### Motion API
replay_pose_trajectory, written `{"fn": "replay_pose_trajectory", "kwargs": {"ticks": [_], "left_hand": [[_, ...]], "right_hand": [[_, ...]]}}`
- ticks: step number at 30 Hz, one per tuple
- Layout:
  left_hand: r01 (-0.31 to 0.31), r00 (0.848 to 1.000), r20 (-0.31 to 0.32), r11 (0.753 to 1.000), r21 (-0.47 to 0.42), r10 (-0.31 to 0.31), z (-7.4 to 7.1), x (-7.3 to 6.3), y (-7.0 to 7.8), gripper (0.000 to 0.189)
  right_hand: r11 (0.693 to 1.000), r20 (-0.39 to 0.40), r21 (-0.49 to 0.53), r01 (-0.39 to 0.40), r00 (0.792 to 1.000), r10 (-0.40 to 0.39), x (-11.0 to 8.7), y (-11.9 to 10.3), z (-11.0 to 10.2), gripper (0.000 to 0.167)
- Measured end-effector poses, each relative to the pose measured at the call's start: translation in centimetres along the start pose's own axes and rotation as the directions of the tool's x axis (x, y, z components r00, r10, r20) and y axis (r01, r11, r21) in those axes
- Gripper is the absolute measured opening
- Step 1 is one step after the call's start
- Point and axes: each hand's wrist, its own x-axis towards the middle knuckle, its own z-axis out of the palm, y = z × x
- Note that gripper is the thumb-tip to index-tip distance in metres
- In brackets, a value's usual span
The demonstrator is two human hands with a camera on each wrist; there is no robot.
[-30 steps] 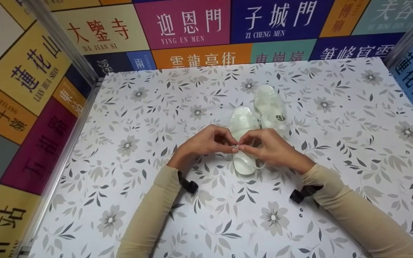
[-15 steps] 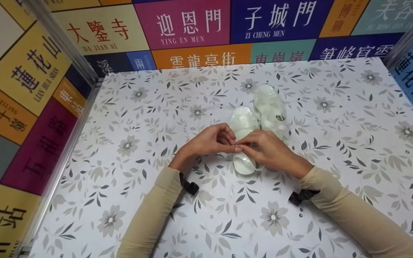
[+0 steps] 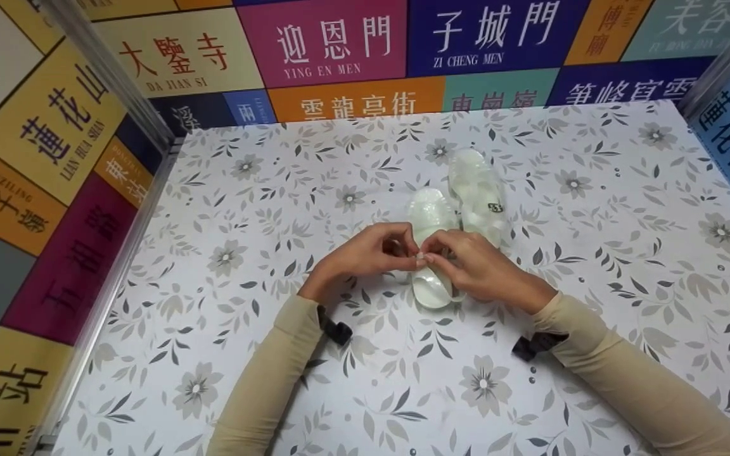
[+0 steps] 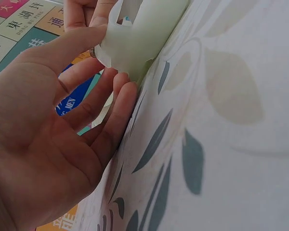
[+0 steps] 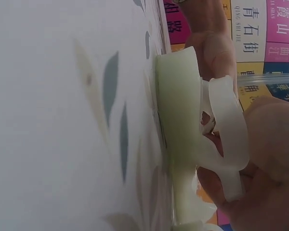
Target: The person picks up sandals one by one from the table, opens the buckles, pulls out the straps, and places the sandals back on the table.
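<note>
A pair of pale green, glossy sandals lies on the table. The nearer sandal [image 3: 431, 209] stands below both hands, its heel end towards the person. Thumb and forefinger of the left hand [image 3: 368, 250] pinch a small whitish piece at its strap, over the sandal's middle. Meeting them tip to tip, the right hand [image 3: 476, 265] pinches the strap from the other side. In the right wrist view, the translucent strap [image 5: 231, 125] loops up from the sole [image 5: 178, 106] beside the right hand. Lower fingers of the left hand [image 4: 53, 134] rest near the sole in the left wrist view.
The other sandal [image 3: 474, 183], with a dark mark on its strap, lies behind and to the right, close beside the first. A flower-patterned sheet covers the table [image 3: 263, 354]. Colourful lettered panels [image 3: 333, 44] stand along the back and sides.
The right fingers close over the left fingertips, then draw back slightly, showing a small whitish piece between the tips. Both sandals stay in place.
</note>
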Motion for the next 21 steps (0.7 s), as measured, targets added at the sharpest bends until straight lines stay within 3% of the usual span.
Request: {"fn": "replay_pose_trajectory", "kwargs": {"ticks": [8,17,21], "left_hand": [[-0.017,1.0,0.008,1.0,0.011,0.017,-0.2,0.2,-0.6,0.016],[-0.005,0.992,0.122,0.994,-0.109,0.019,-1.1,-0.4,-1.0,0.02],[-0.002,0.994,0.109,0.994,-0.107,0.014,-1.0,-0.3,-0.9,0.018]], "right_hand": [[0.994,0.03,0.107,-0.031,0.999,0.028,0.0,0.5,-0.6,0.015],[0.989,0.007,0.141,-0.052,0.999,0.052,0.1,0.8,-0.3,0.019],[0.987,0.002,0.149,-0.063,0.998,0.063,0.0,0.8,-0.2,0.018]]}}
